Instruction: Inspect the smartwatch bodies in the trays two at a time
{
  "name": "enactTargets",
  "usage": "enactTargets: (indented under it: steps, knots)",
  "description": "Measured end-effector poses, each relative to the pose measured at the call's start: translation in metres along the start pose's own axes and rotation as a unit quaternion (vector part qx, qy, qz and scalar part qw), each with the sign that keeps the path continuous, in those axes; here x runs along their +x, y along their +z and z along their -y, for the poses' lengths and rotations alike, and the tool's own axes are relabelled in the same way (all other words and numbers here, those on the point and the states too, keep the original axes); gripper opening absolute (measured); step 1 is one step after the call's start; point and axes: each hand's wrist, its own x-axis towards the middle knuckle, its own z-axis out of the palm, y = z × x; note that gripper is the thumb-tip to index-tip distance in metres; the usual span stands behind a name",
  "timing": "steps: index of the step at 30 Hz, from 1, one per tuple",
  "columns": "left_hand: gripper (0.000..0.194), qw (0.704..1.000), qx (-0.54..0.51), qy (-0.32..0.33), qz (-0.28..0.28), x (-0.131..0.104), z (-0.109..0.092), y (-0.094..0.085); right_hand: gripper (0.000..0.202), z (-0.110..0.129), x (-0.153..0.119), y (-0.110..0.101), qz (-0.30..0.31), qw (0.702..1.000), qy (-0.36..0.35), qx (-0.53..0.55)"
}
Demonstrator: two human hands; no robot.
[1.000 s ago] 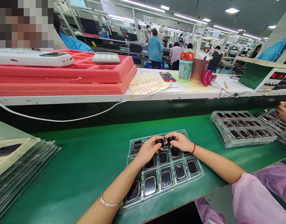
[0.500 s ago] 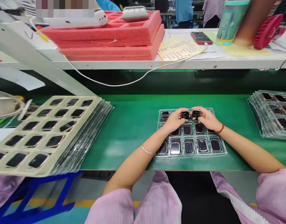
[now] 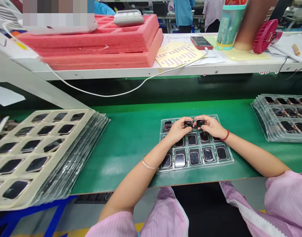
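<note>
Over the back row of a clear plastic tray, both hands are pinched side by side. My left hand grips a square smartwatch by its edges, dark screen facing me. A second smartwatch of the same kind is between the fingers of my right hand. The two are close together, tilted up. Below them in the tray compartments lie several watches, among them one with a bright reflection. My hands hide part of the back and middle rows.
At left, a cream tray of watches tops a stack of clear trays. Another stack of filled clear trays stands at right. A shelf behind carries red foam, a phone and a fan; a white cable droops below.
The view has turned slightly right, so the bench things appear shifted left. Both hands keep their watches over the tray, with little change in pose.
</note>
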Motion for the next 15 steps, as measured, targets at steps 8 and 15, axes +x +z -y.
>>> enactTargets:
  steps: [8, 15]
  knots:
    - [0.043, 0.999, 0.032, -0.018, -0.003, -0.002, -0.011, 0.001, 0.042, -0.002, 0.004, 0.006, -0.020, 0.998, -0.002, 0.052]
    - [0.054, 0.996, 0.059, -0.057, -0.014, 0.006, -0.015, 0.000, 0.040, -0.008, 0.008, -0.002, 0.001, 0.999, 0.046, 0.023]
